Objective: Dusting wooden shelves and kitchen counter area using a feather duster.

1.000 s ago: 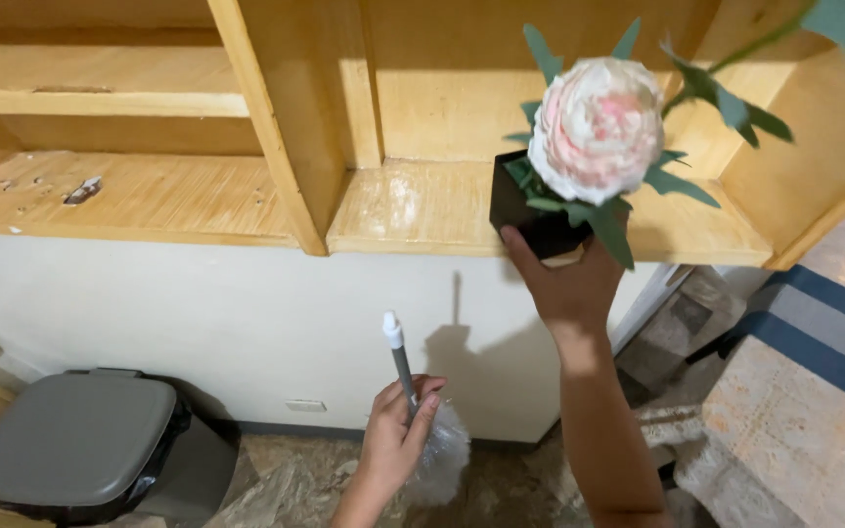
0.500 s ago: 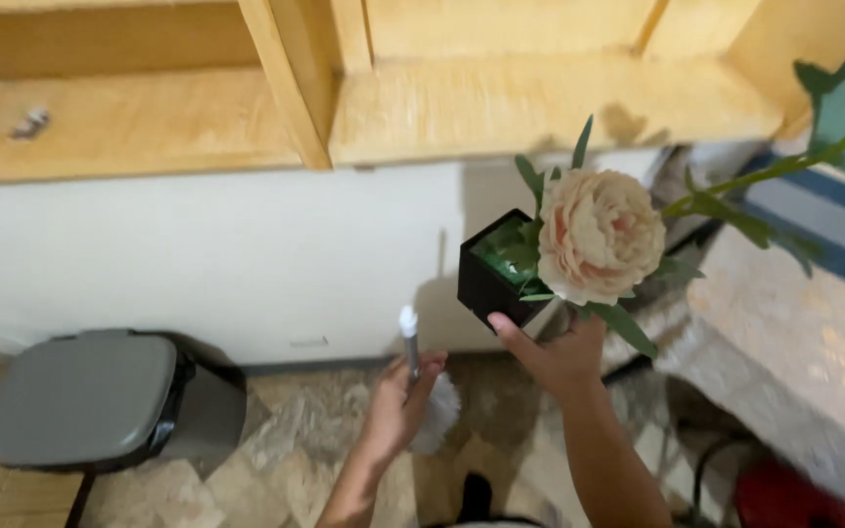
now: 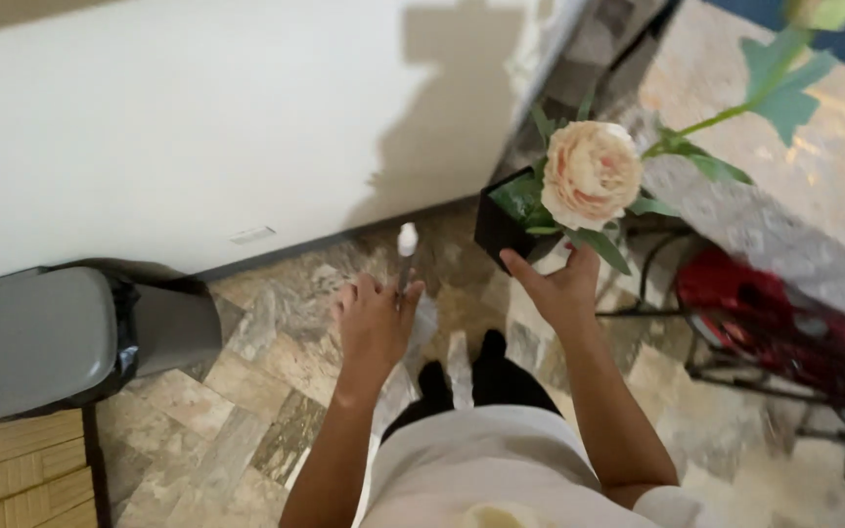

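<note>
My right hand (image 3: 564, 286) grips a black square pot (image 3: 499, 223) from below. The pot holds an artificial pale pink flower (image 3: 591, 174) with green leaves (image 3: 779, 88) on a long stem. My left hand (image 3: 374, 323) is closed around a thin grey stick with a white tip (image 3: 407, 240) and a crumpled clear plastic bag (image 3: 424, 323), held low over the stone tile floor (image 3: 246, 391). Both hands are apart, the pot to the right of the stick.
A white cabinet front (image 3: 198, 127) rises ahead. A grey lidded bin with a black liner (image 3: 41, 337) stands at the left. At the right are a stone counter (image 3: 784, 225) and a red object on a dark wire rack (image 3: 765, 313).
The pot with the flower has come down from the wooden shelf to waist height. My view has tilted down, so the shelves have left the frame and the floor shows.
</note>
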